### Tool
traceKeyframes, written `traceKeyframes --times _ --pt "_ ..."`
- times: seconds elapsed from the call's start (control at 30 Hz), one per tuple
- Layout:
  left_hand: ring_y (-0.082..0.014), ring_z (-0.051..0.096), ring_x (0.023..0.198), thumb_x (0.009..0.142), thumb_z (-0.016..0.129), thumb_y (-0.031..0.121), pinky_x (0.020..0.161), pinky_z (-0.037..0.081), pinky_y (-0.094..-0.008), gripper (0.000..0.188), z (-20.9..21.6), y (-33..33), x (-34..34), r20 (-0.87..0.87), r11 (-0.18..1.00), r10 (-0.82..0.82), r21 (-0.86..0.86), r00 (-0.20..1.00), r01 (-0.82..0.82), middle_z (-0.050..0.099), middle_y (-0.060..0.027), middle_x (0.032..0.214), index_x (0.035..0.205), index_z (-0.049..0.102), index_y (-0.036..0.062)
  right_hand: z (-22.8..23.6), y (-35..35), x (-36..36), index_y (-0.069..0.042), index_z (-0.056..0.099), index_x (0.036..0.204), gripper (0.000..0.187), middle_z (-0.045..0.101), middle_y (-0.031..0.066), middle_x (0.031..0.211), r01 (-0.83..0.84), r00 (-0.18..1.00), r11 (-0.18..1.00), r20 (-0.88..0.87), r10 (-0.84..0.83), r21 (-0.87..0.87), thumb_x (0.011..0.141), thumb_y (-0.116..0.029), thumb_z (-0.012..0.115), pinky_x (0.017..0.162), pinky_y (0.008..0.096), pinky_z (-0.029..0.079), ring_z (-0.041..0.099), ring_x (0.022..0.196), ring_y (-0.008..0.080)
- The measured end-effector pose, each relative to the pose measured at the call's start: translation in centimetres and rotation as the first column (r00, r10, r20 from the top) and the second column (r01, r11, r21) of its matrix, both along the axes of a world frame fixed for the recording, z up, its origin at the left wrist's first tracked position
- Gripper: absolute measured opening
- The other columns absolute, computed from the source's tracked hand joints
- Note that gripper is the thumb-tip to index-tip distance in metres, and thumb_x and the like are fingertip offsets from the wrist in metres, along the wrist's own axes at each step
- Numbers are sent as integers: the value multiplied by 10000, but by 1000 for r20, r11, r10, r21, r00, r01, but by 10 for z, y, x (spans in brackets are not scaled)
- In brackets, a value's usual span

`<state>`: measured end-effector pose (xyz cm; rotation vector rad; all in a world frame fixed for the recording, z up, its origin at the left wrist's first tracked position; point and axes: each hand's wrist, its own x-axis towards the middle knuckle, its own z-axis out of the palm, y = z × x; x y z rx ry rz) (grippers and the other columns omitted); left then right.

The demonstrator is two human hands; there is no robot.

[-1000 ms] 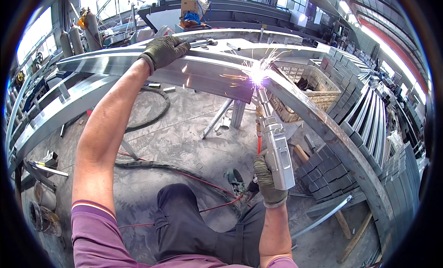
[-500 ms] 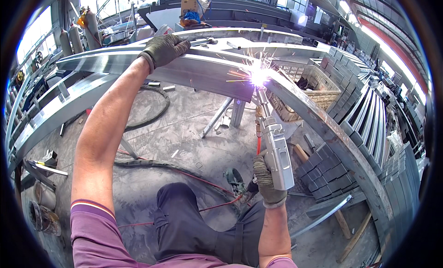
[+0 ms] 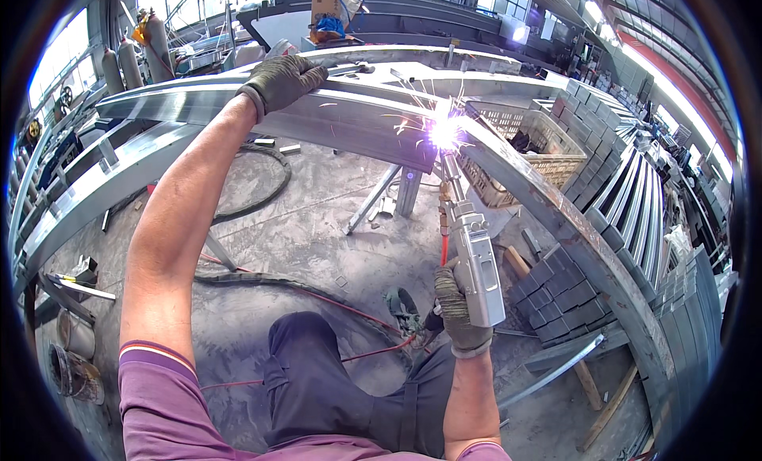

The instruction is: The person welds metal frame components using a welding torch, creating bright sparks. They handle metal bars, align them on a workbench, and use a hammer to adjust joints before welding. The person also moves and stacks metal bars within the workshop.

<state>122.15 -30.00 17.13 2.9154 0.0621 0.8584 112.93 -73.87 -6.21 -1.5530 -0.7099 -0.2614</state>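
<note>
My right hand [image 3: 461, 312], in a dark green glove, is wrapped round the grip of a silver handheld welding gun [image 3: 479, 258]. The gun points away from me, and a bright purple-white arc with sparks burns at its tip. It meets the end of a wide grey metal beam [image 3: 349, 131], beside a rusty-edged steel bar [image 3: 548, 203] that runs down to the right. Glare hides the joint itself. Further left, my gloved left hand [image 3: 283, 81] presses on the beam's top, its fingers curled over the far side.
A cream plastic crate [image 3: 548, 155] sits behind the bar. Stacked grey steel tubes [image 3: 567, 286] lie at right. A dark hose [image 3: 286, 281] and a red line [image 3: 373, 352] cross the floor near my legs. Buckets [image 3: 75, 374] stand at lower left, gas cylinders [image 3: 131, 64] at far left.
The welding tip and its arc have shifted very slightly, and the spark spray has changed shape, now reaching upward more. Both hands keep their holds.
</note>
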Motion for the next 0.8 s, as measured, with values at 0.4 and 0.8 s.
traceKeyframes --times 0.4,0.8 --pt "-341 617 1194 1040 643 570 1070 477 -472 448 4 -3 -2 -65 998 44 -35 997 -47 710 -164 1145 1215 836 206 15 10 -7 -32 756 1021 106 742 48 846 132 990 991 -46 -131 23 933 -50 811 683 303 573 718 741 148" --pt "-349 583 1262 1053 611 579 1087 476 -475 463 2 4 1 -63 1000 26 -11 998 -27 683 -182 1222 1279 813 229 -1 4 -3 -68 668 1255 275 647 -43 912 68 997 997 23 -67 -48 1000 -44 769 587 210 467 579 702 30"
